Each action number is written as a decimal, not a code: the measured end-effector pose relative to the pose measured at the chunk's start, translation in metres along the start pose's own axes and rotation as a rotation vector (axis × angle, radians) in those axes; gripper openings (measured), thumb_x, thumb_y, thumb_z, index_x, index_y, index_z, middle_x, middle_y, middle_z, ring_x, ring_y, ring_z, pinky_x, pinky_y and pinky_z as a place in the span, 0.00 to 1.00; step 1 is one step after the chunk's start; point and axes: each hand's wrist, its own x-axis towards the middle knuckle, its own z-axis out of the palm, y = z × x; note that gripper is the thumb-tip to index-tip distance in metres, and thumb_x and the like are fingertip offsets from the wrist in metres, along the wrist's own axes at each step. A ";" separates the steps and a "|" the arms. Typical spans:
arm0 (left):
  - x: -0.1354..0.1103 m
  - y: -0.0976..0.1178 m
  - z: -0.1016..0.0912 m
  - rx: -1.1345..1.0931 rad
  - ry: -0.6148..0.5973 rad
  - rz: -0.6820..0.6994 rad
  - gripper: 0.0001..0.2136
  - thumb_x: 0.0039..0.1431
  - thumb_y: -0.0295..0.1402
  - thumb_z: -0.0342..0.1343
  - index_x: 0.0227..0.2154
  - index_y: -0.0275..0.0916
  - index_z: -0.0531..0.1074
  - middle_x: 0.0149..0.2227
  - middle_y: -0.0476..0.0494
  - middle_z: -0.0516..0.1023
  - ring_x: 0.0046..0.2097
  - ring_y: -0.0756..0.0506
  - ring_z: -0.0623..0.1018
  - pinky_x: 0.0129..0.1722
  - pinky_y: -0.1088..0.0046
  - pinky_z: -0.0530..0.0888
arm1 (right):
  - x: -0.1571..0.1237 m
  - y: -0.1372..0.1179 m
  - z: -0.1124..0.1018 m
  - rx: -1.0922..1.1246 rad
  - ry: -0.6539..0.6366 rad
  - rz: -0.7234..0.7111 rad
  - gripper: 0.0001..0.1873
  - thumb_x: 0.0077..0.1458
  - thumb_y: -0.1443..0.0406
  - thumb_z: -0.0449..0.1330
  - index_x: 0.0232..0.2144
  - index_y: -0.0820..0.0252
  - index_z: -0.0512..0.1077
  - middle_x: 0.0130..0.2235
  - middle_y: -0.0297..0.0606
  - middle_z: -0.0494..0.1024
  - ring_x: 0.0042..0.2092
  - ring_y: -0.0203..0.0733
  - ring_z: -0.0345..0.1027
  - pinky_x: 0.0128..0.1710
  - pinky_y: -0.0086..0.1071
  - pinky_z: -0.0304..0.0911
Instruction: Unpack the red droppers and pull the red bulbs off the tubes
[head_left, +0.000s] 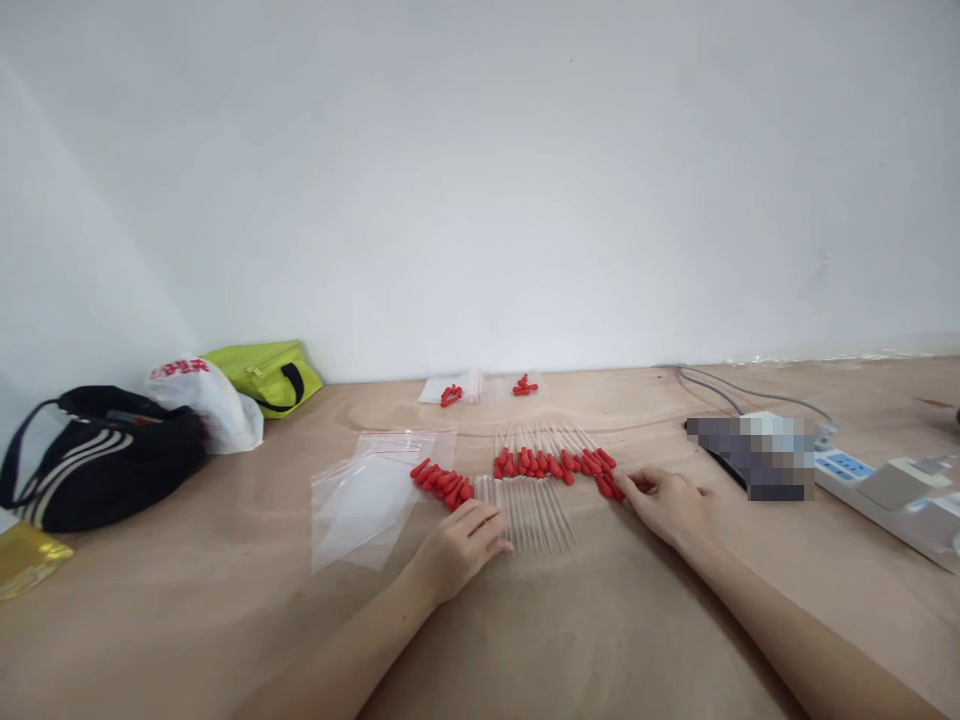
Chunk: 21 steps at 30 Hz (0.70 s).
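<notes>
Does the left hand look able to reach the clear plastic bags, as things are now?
Probably yes. The left hand is close to the clear plastic bags. The red bulbs lie along their right side, but nothing seems to block the way at the near end.

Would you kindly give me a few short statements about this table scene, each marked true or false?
1. The clear bags lie to the left of the left hand. True.
2. The power strip is to the right of the right hand. True.
3. The right hand is resting on the power strip. False: its fingers are at the right end of a row of red bulbs.
4. The green bag is farther back than the black bag. True.
5. All the red bulbs lie in one group. False: they lie in several groups, two of them near the wall.
</notes>
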 end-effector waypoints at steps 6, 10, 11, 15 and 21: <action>-0.003 -0.003 0.001 -0.039 -0.063 -0.034 0.11 0.57 0.39 0.49 0.33 0.35 0.69 0.33 0.43 0.73 0.35 0.47 0.72 0.38 0.70 0.72 | -0.001 -0.003 0.003 -0.067 0.185 -0.134 0.21 0.50 0.50 0.48 0.24 0.53 0.75 0.26 0.38 0.75 0.33 0.45 0.64 0.36 0.39 0.46; -0.004 -0.004 0.002 -0.054 -0.088 -0.056 0.12 0.55 0.41 0.51 0.32 0.36 0.70 0.33 0.43 0.74 0.36 0.46 0.72 0.37 0.69 0.71 | -0.002 -0.013 0.009 -0.074 0.301 -0.266 0.17 0.51 0.53 0.49 0.26 0.54 0.74 0.27 0.37 0.75 0.33 0.42 0.62 0.39 0.40 0.43; -0.004 -0.004 0.002 -0.060 -0.095 -0.062 0.12 0.54 0.41 0.52 0.32 0.36 0.70 0.33 0.43 0.74 0.36 0.46 0.71 0.37 0.69 0.71 | -0.002 -0.017 0.011 -0.073 0.322 -0.302 0.17 0.51 0.54 0.50 0.26 0.54 0.74 0.28 0.37 0.75 0.33 0.41 0.62 0.40 0.41 0.42; -0.004 -0.005 0.000 -0.070 -0.111 -0.074 0.11 0.52 0.40 0.55 0.33 0.37 0.70 0.33 0.44 0.74 0.36 0.47 0.71 0.37 0.69 0.71 | -0.005 -0.032 0.017 -0.060 0.367 -0.447 0.13 0.51 0.57 0.52 0.28 0.55 0.74 0.29 0.36 0.73 0.34 0.40 0.60 0.42 0.41 0.40; -0.005 -0.006 0.000 -0.098 -0.039 -0.095 0.12 0.54 0.41 0.53 0.33 0.37 0.71 0.33 0.43 0.73 0.37 0.46 0.71 0.37 0.67 0.70 | -0.006 -0.056 0.026 -0.037 0.403 -0.559 0.12 0.51 0.57 0.54 0.29 0.55 0.74 0.28 0.36 0.72 0.35 0.39 0.58 0.42 0.40 0.40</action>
